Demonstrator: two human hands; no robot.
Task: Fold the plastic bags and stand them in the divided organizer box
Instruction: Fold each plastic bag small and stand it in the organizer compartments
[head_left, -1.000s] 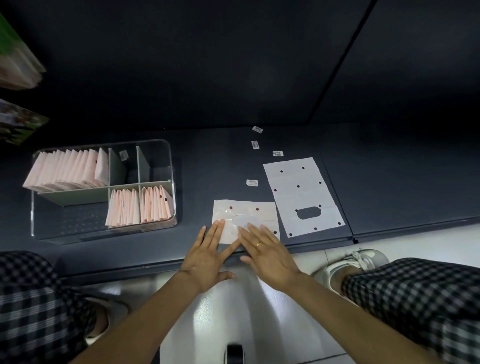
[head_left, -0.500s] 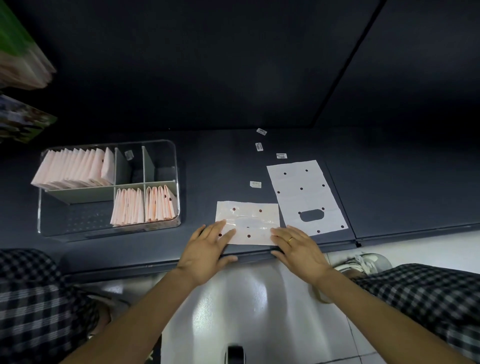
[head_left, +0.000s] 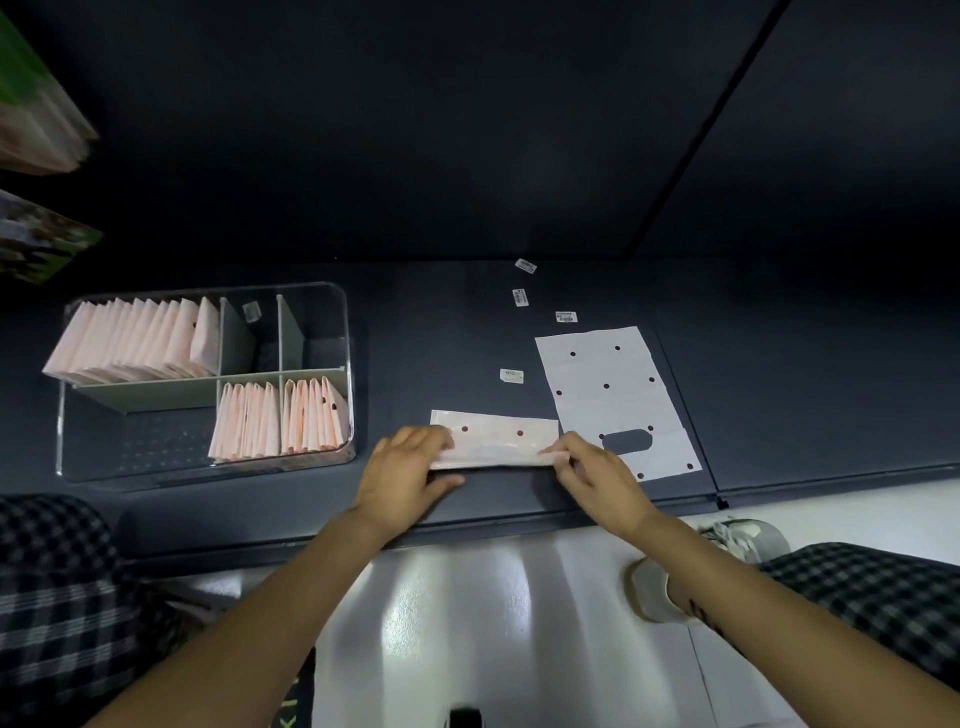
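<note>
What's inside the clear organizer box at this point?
The organizer box holds three groups of upright folded pink bags: far left, near middle and near right. One far compartment shows only a small label. The near-left section looks bare. The bags hide the floor beneath them.

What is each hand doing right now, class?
Left hand: grips the left end of the folded bag.
Right hand: pinches the bag's right end.

clear glossy plastic organizer box (head_left: 332, 306), matt dark tabletop (head_left: 779, 395)
</note>
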